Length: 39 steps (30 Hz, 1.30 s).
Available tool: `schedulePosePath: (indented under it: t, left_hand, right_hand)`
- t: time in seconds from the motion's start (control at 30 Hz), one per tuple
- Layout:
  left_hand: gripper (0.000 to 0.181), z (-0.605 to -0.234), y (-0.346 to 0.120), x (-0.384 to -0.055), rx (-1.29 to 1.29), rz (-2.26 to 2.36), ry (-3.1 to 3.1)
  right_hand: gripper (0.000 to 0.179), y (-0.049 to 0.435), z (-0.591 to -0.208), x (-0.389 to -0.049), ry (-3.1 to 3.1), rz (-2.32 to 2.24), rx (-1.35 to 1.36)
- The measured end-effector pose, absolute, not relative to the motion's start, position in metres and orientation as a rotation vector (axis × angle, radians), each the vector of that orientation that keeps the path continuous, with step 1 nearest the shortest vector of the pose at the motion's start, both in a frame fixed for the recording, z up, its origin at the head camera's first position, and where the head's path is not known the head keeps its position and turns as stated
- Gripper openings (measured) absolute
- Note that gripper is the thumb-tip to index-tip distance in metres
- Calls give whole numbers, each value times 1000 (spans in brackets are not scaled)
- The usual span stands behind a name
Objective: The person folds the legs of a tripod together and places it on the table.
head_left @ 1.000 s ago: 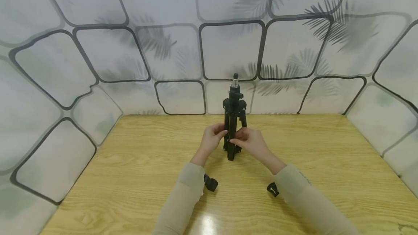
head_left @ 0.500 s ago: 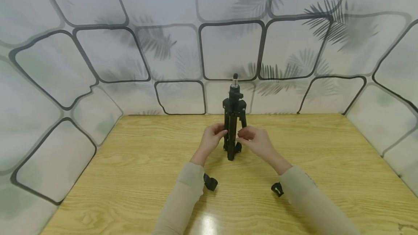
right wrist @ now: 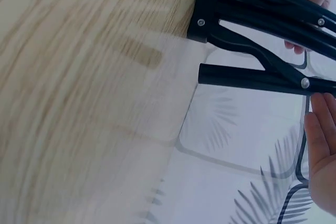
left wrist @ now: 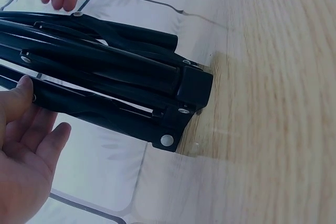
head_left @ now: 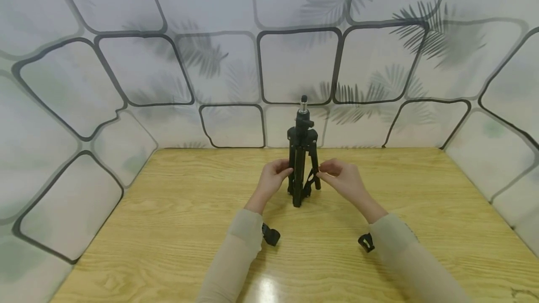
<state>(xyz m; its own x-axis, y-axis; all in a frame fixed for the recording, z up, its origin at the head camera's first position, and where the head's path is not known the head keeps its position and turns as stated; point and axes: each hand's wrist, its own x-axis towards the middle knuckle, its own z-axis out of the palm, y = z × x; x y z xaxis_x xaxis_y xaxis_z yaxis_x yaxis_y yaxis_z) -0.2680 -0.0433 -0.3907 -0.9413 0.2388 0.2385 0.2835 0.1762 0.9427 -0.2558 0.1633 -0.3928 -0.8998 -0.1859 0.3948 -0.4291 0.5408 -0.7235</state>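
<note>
A black tripod stand with a silver stud on top stands upright on the table, its bottom also seen in the left wrist view. My left hand pinches its left leg, thumb on the near side and fingers behind. At the other side my right hand holds the right leg by thumb and fingertips; the thumb's contact is hidden in the wrist views. That leg is spread outward, and its foot hangs above the table. A slanting brace links it to the bottom hub.
The wood-grain table reaches back to a patterned backdrop, which also rises at both sides. Black wrist-worn devices show beneath both forearms.
My right hand has moved to the right, from the front leg to the right leg, which now swings out from the stand. The left hand has stayed in place.
</note>
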Motion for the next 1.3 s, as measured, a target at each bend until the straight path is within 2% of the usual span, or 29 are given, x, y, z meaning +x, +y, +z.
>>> schedulePosePath:
  t: [0.6,0.83,1.07,1.3]
  left_hand:
    - [24,-386,-44,-267,-512,-1909,-2415]
    - [24,-386,-44,-268,-526,-1890,-2431]
    - [27,-409,-46,-285,-528,-1869,-2442]
    - [27,-410,-48,-282,-542,-1795,-2437]
  right_hand:
    - [43,169,-399,-271,-2618,1403,494]
    - [39,162,-398,-274,-2576,1495,520]
    - [33,159,-400,-276,-2583,1485,507]
    - [26,157,-398,-276,-2577,1491,482]
